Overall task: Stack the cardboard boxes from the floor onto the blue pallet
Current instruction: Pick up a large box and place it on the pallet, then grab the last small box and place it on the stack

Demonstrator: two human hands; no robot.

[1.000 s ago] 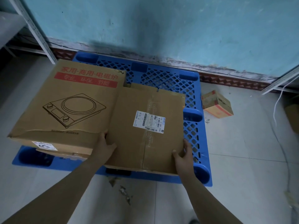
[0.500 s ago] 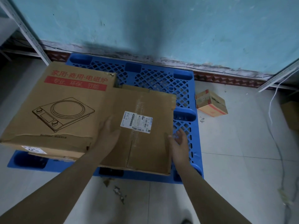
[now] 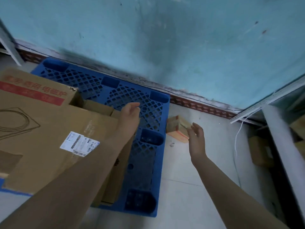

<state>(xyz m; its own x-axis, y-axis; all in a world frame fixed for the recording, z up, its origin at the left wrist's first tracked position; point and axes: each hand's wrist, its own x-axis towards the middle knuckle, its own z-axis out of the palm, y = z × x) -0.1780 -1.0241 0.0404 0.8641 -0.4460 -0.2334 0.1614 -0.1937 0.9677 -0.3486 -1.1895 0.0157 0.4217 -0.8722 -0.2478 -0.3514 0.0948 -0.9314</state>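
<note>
Cardboard-wise, the big red-printed box (image 3: 33, 90) and the labelled box (image 3: 49, 138) lie flat on the blue pallet (image 3: 148, 164), with the labelled one's long side running toward the wall. Left hand (image 3: 130, 113) hangs over the pallet grid, fingers loose, holding nothing. Small box (image 3: 177, 129) sits on the floor just right of the pallet, corner toward me. Right hand (image 3: 196, 138) is spread open right at it, empty; too blurry to say if it's touching.
</note>
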